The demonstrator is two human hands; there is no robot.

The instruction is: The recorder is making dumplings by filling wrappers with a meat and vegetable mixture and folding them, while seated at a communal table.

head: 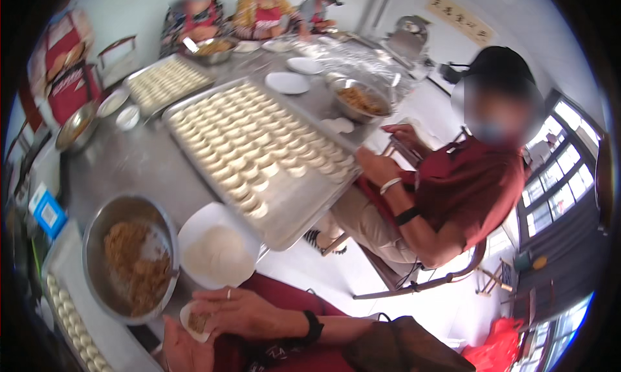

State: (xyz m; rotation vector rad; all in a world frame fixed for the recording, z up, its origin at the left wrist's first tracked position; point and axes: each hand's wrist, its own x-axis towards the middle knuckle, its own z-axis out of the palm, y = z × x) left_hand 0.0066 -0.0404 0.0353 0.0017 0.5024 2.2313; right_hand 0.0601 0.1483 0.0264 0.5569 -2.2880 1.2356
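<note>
At the bottom of the head view, my left hand point(187, 345) supports a round dough wrapper point(200, 329) with brown filling on it. My right hand point(247, 314), with a ring and a black wristband, has its fingers on the wrapper's right edge. The wrapper is still unfolded, and the hands partly cover it. Just beyond my hands stands a steel bowl point(92, 255) of brown minced filling point(136, 270). Touching distance to its right is a white bowl point(194, 221) with pale flour or wrappers in it; I cannot tell which.
A large metal tray point(286, 207) bears rows of folded dumplings point(242, 134); a smaller dumpling tray point(167, 83) lies behind. Another dumpling row point(73, 309) is at lower left. A seated co-worker point(465, 192) is on the right, near a filling bowl point(361, 100). More people sit at the far end.
</note>
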